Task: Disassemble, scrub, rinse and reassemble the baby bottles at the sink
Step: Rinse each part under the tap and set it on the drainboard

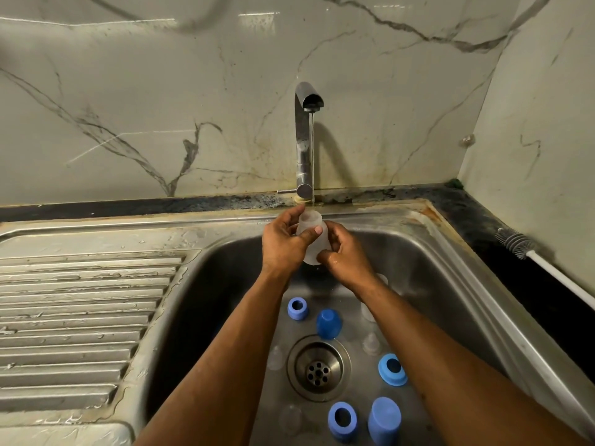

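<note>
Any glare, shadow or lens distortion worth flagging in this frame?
Head view: wide-angle bend curves the steel sink rim; glare streaks on the marble wall tiles; the chrome tap casts a soft shadow rightward; the translucent bottle and clear teats look washed out.

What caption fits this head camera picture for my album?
Both hands, left hand and right hand, hold a frosted plastic baby bottle under the running chrome tap.

Arms: bare, no sleeves seen behind the fingers.
Left hand (283, 243): no ring or glove worn.
Right hand (346, 257): wet, no jewellery worn.
</note>
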